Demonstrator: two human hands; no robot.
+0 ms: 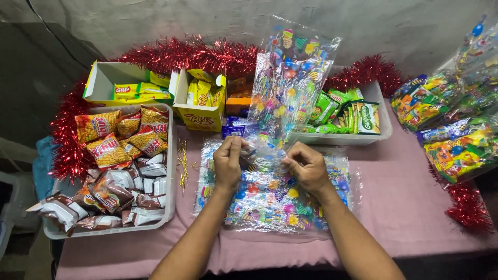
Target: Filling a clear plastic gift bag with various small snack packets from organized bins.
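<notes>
Both forearms coming from bottom edge, over pink tablecloth (404, 207). Left hand (228, 163) and right hand (306, 167) pinching with closed fingers the lower edge of clear plastic bag with colourful balloon print (290, 78), standing up above the hands. Under the hands, flat stack of same printed bags (270, 199). Left of stack, white plastic tray (170, 197) full of snack packets. Behind stack, red tinsel garland (197, 54).

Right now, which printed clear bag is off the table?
The bag pinched at its lower edge by both hands, left and right, standing upright. The other empty ones lie flat in a stack under the hands.
</notes>
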